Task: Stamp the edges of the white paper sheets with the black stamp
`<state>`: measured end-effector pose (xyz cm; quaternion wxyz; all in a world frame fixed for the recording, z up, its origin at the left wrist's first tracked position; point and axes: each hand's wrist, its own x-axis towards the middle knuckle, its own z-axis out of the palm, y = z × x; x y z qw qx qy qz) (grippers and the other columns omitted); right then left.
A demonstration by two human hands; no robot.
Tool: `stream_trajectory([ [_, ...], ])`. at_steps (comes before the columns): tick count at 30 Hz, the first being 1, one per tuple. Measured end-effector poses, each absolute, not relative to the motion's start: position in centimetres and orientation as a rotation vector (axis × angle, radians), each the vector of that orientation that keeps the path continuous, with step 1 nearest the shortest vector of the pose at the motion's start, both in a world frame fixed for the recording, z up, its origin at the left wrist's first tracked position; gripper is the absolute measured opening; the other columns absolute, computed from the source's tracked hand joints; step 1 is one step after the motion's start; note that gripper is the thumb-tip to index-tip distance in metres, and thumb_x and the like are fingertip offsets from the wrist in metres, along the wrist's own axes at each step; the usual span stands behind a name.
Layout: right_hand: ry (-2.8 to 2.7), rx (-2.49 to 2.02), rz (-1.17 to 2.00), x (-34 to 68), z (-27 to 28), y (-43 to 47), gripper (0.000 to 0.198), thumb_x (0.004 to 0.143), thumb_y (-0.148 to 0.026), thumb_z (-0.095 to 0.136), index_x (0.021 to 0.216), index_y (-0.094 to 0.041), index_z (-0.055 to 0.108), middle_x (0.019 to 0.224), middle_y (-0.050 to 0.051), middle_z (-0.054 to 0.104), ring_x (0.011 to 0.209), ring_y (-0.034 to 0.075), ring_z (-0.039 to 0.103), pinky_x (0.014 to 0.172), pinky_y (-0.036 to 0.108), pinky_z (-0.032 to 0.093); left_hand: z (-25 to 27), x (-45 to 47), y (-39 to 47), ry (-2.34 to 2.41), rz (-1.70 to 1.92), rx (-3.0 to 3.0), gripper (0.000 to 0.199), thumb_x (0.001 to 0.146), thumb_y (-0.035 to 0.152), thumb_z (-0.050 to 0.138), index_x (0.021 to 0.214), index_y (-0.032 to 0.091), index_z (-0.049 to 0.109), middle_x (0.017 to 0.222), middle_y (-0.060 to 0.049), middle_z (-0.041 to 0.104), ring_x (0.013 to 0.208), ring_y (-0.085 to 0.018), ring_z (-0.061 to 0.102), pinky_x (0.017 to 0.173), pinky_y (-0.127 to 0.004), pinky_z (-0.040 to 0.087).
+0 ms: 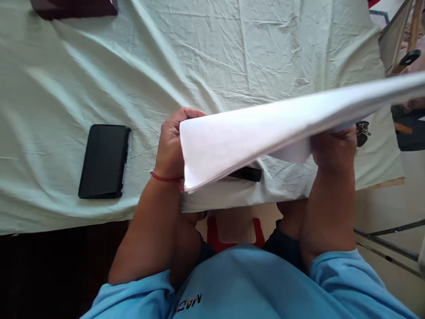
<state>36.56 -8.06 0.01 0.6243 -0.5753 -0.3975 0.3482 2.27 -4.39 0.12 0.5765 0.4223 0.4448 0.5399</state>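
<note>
A stack of white paper sheets (245, 135) is raised above the cloth-covered table, its long side slanting up to the right and out of view. My left hand (173, 139) holds the left end, with the fingers partly behind the sheets. Under the right part, my right hand (334, 148) is closed on the same paper; most of its fingers are hidden and slightly blurred. A black, bar-like object (248, 173) lies on the table, partly covered from sight by the sheets.
A black phone (104, 161) lies left of my left hand. At the top left stands a dark maroon box (75, 8). Small metal keys or clips (363, 128) lie just beyond my right hand. The pale tablecloth (206, 48) is wrinkled, and a red stool (221, 237) shows below the table edge.
</note>
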Motion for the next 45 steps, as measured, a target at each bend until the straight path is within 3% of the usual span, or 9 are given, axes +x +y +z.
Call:
stream_trajectory([
  [4, -0.89, -1.219, 0.67, 35.6, 0.7, -7.8, 0.056, 0.06, -0.055, 0.117, 0.094, -0.021, 0.089, 0.104, 0.003, 0.088, 0.108, 0.025, 0.085, 0.123, 0.054, 0.07, -1.0, 2.8, -4.2, 0.915, 1.362, 1.016, 0.04, 0.092, 0.059, 0.1, 0.093, 0.024, 0.08, 0.107, -0.004, 0.084, 0.105, -0.022, 0.078, 0.086, -0.03, 0.062],
  [6, -0.865, -1.206, 0.664, 35.6, 0.8, -7.6, 0.057, 0.057, -0.055, 0.117, 0.091, -0.02, 0.087, 0.101, 0.004, 0.086, 0.112, 0.028, 0.085, 0.124, 0.058, 0.069, -1.5, 2.9, -4.0, 0.926, 1.347, 0.984, 0.043, 0.096, 0.064, 0.097, 0.099, 0.024, 0.08, 0.113, -0.005, 0.085, 0.112, -0.023, 0.079, 0.083, -0.029, 0.061],
  [11, -0.822, -1.219, 0.654, 35.9, 0.5, -7.4, 0.053, 0.057, -0.051, 0.115, 0.089, -0.022, 0.085, 0.1, 0.002, 0.085, 0.113, 0.028, 0.085, 0.125, 0.06, 0.069, -0.8, 2.3, -4.2, 1.028, 1.172, 0.9, 0.047, 0.093, 0.066, 0.098, 0.1, 0.024, 0.08, 0.088, -0.004, 0.076, 0.071, -0.017, 0.066, 0.047, -0.027, 0.04],
  [18, -0.808, -1.231, 0.66, 36.7, 0.5, -7.6, 0.057, 0.054, -0.049, 0.117, 0.092, -0.02, 0.087, 0.104, 0.006, 0.087, 0.115, 0.03, 0.086, 0.124, 0.058, 0.07, 0.7, 1.1, -4.7, 0.912, 0.847, 1.001, 0.06, 0.088, 0.075, 0.102, 0.085, 0.021, 0.077, 0.066, -0.003, 0.066, 0.045, -0.01, 0.048, 0.042, -0.027, 0.02],
  [21, -0.815, -1.23, 0.641, 36.8, 0.6, -7.6, 0.056, 0.052, -0.052, 0.118, 0.09, -0.022, 0.089, 0.101, 0.003, 0.088, 0.11, 0.027, 0.086, 0.122, 0.056, 0.071, 0.5, 0.9, -4.9, 0.914, 0.784, 1.056, 0.064, 0.089, 0.082, 0.098, 0.078, 0.022, 0.075, 0.059, -0.002, 0.064, 0.044, -0.011, 0.048, 0.044, -0.027, 0.024],
  [29, -0.829, -1.246, 0.651, 37.2, 0.6, -7.7, 0.057, 0.052, -0.051, 0.119, 0.088, -0.021, 0.086, 0.102, 0.003, 0.088, 0.111, 0.027, 0.086, 0.124, 0.057, 0.07, 1.8, 0.7, -5.0, 0.899, 0.694, 1.355, 0.078, 0.099, 0.072, 0.091, 0.048, 0.024, 0.058, 0.049, -0.002, 0.05, 0.055, -0.015, 0.048, 0.058, -0.031, 0.039],
  [38, -0.837, -1.239, 0.679, 37.6, 0.7, -7.7, 0.056, 0.051, -0.049, 0.118, 0.087, -0.023, 0.085, 0.104, 0.003, 0.087, 0.115, 0.03, 0.086, 0.127, 0.061, 0.068, 1.4, 0.4, -5.2, 0.881, 0.661, 1.296, 0.064, 0.097, 0.061, 0.097, 0.053, 0.022, 0.07, 0.054, -0.004, 0.057, 0.058, -0.016, 0.051, 0.059, -0.033, 0.04],
  [42, -0.815, -1.233, 0.654, 37.5, 0.9, -7.7, 0.06, 0.047, -0.048, 0.12, 0.089, -0.023, 0.086, 0.1, 0.003, 0.088, 0.111, 0.027, 0.086, 0.126, 0.056, 0.07, 1.0, 0.5, -5.1, 0.873, 0.722, 1.196, 0.056, 0.095, 0.064, 0.099, 0.069, 0.019, 0.078, 0.066, -0.006, 0.068, 0.059, -0.014, 0.055, 0.056, -0.031, 0.04],
  [45, -0.824, -1.243, 0.65, 37.5, 0.8, -7.7, 0.059, 0.049, -0.05, 0.12, 0.09, -0.024, 0.087, 0.099, 0.001, 0.088, 0.111, 0.027, 0.087, 0.125, 0.056, 0.07, 0.4, 0.6, -4.8, 0.885, 0.96, 1.029, 0.04, 0.087, 0.052, 0.108, 0.087, 0.021, 0.082, 0.074, -0.001, 0.067, 0.06, -0.012, 0.055, 0.051, -0.025, 0.041],
])
